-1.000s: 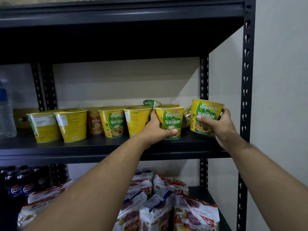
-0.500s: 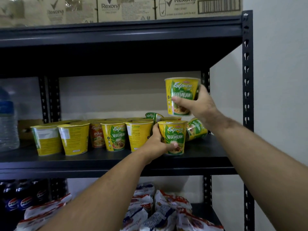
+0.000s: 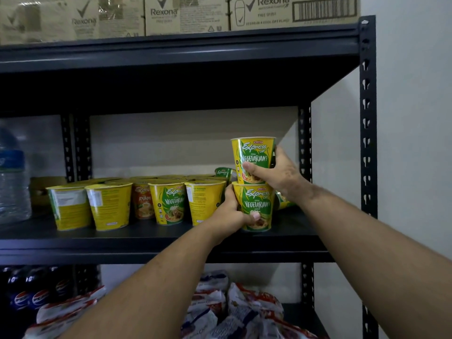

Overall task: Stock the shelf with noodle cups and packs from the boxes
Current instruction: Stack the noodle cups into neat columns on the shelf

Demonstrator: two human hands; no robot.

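Nearest the camera, on the lower shelf, noodle packs lie in a heap below the lower cup, which serves as the landmark throughout.

The left hand grips the lower cup from its left side; the thumb crosses the cup's front near the base and the remaining fingers curl round its left wall. The cup stands upright on the middle shelf, close to the front edge, long axis vertical.

Directly above the lower cup, the upper cup is held upright by the right hand, which comes from the right. The thumb presses the printed front and the fingers wrap behind the cup's right wall, out of sight. The upper cup's base meets, or very nearly meets, the lid of the lower cup; actual contact cannot be told. The two axes appear aligned, so the coming move is judged to be a short vertical seating and release by the right hand while the left steadies the stack.

Left of the lower cup stands a row of cups; behind and right of it a tipped cup lies on its side.
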